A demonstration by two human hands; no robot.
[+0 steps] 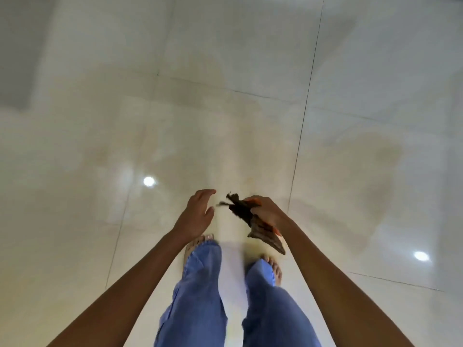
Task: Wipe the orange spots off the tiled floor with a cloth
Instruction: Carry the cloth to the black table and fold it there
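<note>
I am standing and looking down at a glossy cream tiled floor. My right hand is closed around a dark brown cloth with orange stains, which hangs in the air above my feet. My left hand is just to the left of the cloth, fingers apart and holding nothing, a small gap away from it. No clear orange spot shows on the tiles; a faint darker patch lies on the tile to the right.
My bare feet in blue jeans stand on the tile below my hands. Dark grout lines cross the floor. Two ceiling lights reflect as bright dots on the tiles.
</note>
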